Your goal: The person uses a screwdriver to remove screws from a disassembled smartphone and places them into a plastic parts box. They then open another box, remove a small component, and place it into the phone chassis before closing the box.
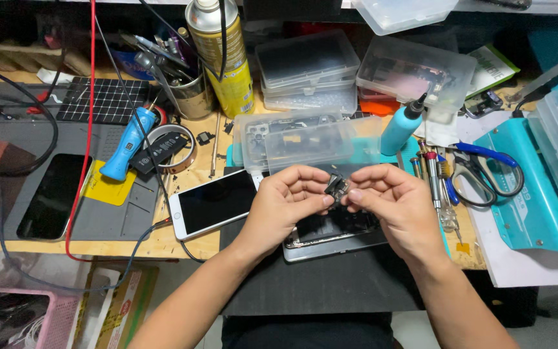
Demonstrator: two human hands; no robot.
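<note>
Hands (340, 200) around small part (336, 188) (dark)

We counted two hands, left hand (285, 200) and right hand (392, 200), one small dark part (336, 187) between them, three phones, namely a white phone (214, 203) at nine o'clock, a black phone (53, 196) farther out, and an opened phone (334, 232) at six, one spray can (221, 55) at eleven, and one pair of scissors (489, 171) at three.

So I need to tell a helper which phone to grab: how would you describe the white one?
On the wooden bench, left of the left hand, lies the white phone, face up. The dark phone farther left sits on a grey mat.
</note>
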